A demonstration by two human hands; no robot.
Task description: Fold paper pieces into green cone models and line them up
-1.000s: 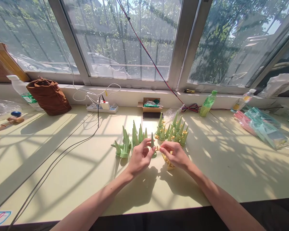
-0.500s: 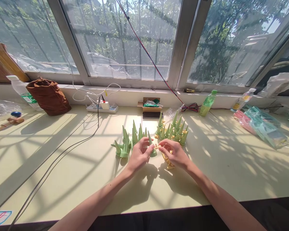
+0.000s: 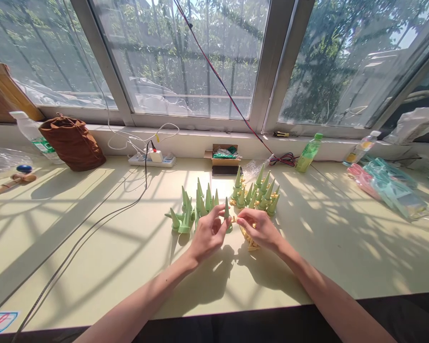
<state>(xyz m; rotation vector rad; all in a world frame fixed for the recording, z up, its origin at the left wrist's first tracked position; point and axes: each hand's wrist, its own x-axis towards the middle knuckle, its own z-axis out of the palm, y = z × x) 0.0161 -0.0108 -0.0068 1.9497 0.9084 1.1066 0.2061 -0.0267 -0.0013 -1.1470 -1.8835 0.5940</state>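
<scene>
My left hand (image 3: 210, 232) pinches a green cone-shaped piece (image 3: 227, 209), its tip pointing up. My right hand (image 3: 259, 226) is closed on a small yellow piece (image 3: 234, 219), held against the cone's right side; its exact shape is too small to tell. Plain green cones (image 3: 186, 214) stand grouped on the table left of my hands. Behind my right hand are several green cones with yellow pieces on them (image 3: 262, 190). A pile of loose yellow pieces (image 3: 252, 245) lies under my right hand, partly hidden by it.
A small open cardboard box (image 3: 225, 155) stands at the back, a dark flat object (image 3: 227, 170) before it. A power strip (image 3: 152, 161), brown pouch (image 3: 73, 143) and black cable (image 3: 103, 216) lie leftward. A green bottle (image 3: 309, 152) and plastic bags (image 3: 389, 186) are at right.
The green cone in my left hand has shifted slightly right and stands more upright. My right hand still holds the yellow piece near it, with little movement.
</scene>
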